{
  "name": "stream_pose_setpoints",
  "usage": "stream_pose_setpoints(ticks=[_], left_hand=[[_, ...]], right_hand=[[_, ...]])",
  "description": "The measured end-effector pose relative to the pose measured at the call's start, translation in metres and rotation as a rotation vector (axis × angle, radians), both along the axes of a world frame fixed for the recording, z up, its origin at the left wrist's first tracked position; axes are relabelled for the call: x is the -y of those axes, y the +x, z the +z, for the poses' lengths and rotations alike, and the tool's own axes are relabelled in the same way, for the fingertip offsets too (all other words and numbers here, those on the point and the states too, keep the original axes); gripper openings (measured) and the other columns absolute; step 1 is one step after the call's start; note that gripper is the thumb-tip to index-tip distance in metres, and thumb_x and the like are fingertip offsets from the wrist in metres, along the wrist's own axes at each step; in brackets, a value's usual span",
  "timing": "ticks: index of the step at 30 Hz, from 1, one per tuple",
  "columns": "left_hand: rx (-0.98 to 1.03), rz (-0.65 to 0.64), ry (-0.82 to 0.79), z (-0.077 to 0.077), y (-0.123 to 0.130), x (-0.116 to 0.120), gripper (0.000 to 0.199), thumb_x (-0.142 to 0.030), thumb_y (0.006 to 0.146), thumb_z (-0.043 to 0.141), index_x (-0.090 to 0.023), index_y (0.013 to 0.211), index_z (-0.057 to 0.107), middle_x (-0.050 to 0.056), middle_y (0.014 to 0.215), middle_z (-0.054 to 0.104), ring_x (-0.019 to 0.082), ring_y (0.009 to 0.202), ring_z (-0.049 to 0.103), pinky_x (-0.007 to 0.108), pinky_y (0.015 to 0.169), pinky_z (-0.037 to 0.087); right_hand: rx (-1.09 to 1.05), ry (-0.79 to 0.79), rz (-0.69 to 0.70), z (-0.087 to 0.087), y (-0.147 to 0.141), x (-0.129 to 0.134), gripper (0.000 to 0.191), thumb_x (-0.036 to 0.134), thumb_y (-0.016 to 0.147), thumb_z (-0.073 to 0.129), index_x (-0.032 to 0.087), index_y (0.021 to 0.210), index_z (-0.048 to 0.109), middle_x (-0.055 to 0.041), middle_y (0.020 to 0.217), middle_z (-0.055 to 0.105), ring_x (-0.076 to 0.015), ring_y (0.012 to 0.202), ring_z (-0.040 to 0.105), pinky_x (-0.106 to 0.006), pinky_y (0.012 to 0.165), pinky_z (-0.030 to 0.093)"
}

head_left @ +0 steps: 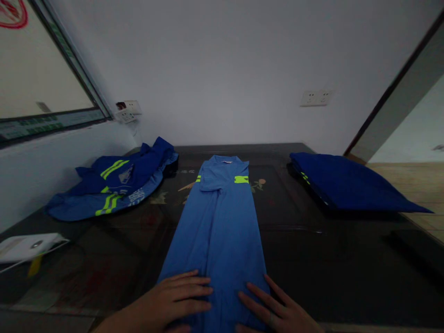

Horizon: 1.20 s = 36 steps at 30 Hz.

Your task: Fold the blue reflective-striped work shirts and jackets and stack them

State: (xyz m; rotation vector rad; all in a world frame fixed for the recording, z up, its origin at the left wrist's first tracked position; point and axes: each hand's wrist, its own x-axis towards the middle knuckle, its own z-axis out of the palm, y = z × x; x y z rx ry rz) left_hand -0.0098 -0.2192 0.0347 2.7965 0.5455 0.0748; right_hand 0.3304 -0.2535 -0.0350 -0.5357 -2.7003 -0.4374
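Left hand [182, 296] and right hand [275, 310] are resting on a light-blue garment [227, 222].
Both are lying spread open, gripping nothing visible, while the garment is stretching lengthwise down the middle of the table [298, 259]; flattening seems the step in hand, the next move probably calling for light, even pressure.

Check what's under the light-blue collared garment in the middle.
The light-blue collared garment lies on the dark tabletop, visible along both sides, with a flower design near its right edge. Whatever lies directly beneath the cloth is covered.
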Motion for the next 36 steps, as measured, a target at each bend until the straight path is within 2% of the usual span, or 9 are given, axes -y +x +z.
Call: stream_pose_setpoints(ticks=[3, 5, 8, 12, 17, 21, 28, 32, 36], left_hand=[[-0.028, 0.065, 0.208, -0.02, -0.043, 0.006, 0.072, -0.038, 0.085, 0.065, -0.031, 0.148, 0.032, 0.002, 0.15, 0.04, 0.02, 0.138, 0.037, 0.035, 0.113, 0.035], [-0.024, 0.089, 0.367, -0.037, -0.059, 0.009, 0.07, -0.028, 0.085, 0.065, -0.035, 0.147, 0.032, 0.001, 0.149, 0.041, 0.02, 0.138, 0.038, 0.038, 0.114, 0.031], [-0.053, 0.148, 0.576, -0.054, -0.065, 0.014, 0.071, -0.001, 0.087, 0.052, -0.04, 0.144, 0.035, -0.001, 0.149, 0.042, 0.019, 0.139, 0.036, 0.044, 0.118, 0.02], [-0.061, 0.148, 0.663, -0.058, -0.057, 0.021, 0.06, 0.001, 0.092, 0.041, -0.031, 0.142, 0.042, 0.0, 0.146, 0.046, 0.018, 0.139, 0.035, 0.047, 0.12, 0.013], [0.05, 0.085, 0.511, -0.052, -0.046, 0.029, 0.052, -0.005, 0.094, 0.044, -0.031, 0.14, 0.046, 0.0, 0.145, 0.047, 0.017, 0.137, 0.04, 0.044, 0.118, 0.026], [0.102, 0.018, 0.315, -0.039, -0.033, 0.032, 0.049, -0.008, 0.096, 0.041, -0.029, 0.14, 0.045, 0.001, 0.14, 0.053, 0.016, 0.135, 0.042, 0.042, 0.117, 0.026], [0.291, -0.016, -0.205, -0.027, -0.015, 0.033, 0.042, -0.036, 0.099, 0.04, -0.027, 0.14, 0.046, 0.004, 0.131, 0.061, 0.018, 0.126, 0.053, 0.035, 0.112, 0.037], [0.353, 0.121, -0.328, -0.002, -0.002, 0.037, 0.038, -0.039, 0.097, 0.046, -0.03, 0.134, 0.053, 0.002, 0.125, 0.065, 0.017, 0.116, 0.061, 0.026, 0.101, 0.047], [0.323, 0.138, -0.376, 0.028, 0.017, 0.044, 0.034, -0.044, 0.094, 0.05, -0.032, 0.123, 0.061, 0.0, 0.109, 0.072, 0.015, 0.098, 0.068, 0.02, 0.087, 0.053]], right_hand=[[-0.02, 0.03, -0.036, 0.002, -0.006, 0.0, 0.055, 0.032, 0.094, 0.053, 0.034, 0.146, 0.035, -0.0042, 0.144, 0.049, -0.0247, 0.131, 0.047, -0.049, 0.107, 0.041], [-0.004, 0.004, -0.019, 0.003, -0.012, -0.001, 0.057, 0.032, 0.093, 0.056, 0.035, 0.146, 0.035, -0.0048, 0.145, 0.047, -0.0264, 0.131, 0.047, -0.053, 0.107, 0.04], [0.056, -0.055, -0.009, 0.009, -0.019, -0.004, 0.062, 0.029, 0.09, 0.06, 0.034, 0.147, 0.034, -0.0068, 0.145, 0.047, -0.0285, 0.128, 0.05, -0.055, 0.105, 0.041], [0.084, -0.143, 0.02, 0.023, -0.019, -0.003, 0.062, 0.029, 0.09, 0.06, 0.036, 0.146, 0.034, -0.0049, 0.145, 0.048, -0.0259, 0.131, 0.046, -0.053, 0.109, 0.038], [0.083, -0.294, 0.134, 0.042, -0.011, 0.0, 0.05, 0.025, 0.095, 0.053, 0.035, 0.142, 0.041, -0.0011, 0.143, 0.049, -0.0179, 0.134, 0.043, -0.044, 0.114, 0.031], [0.068, -0.549, 0.161, 0.053, 0.0, 0.0, 0.043, 0.022, 0.097, 0.047, 0.029, 0.14, 0.046, -0.0028, 0.136, 0.057, -0.0153, 0.13, 0.048, -0.04, 0.114, 0.031], [-0.412, -0.928, 0.127, 0.055, 0.021, 0.007, 0.041, 0.026, 0.093, 0.056, 0.034, 0.133, 0.055, -0.0046, 0.128, 0.063, -0.0173, 0.12, 0.058, -0.037, 0.105, 0.044], [-0.577, -1.033, 0.178, 0.069, 0.027, 0.009, 0.037, 0.028, 0.094, 0.054, 0.035, 0.13, 0.058, -0.0053, 0.12, 0.068, -0.0177, 0.11, 0.064, -0.031, 0.094, 0.051], [-0.594, -1.155, 0.06, 0.085, 0.042, 0.019, 0.041, 0.024, 0.093, 0.053, 0.04, 0.131, 0.056, -0.0013, 0.109, 0.073, -0.0159, 0.098, 0.07, -0.025, 0.086, 0.055]])
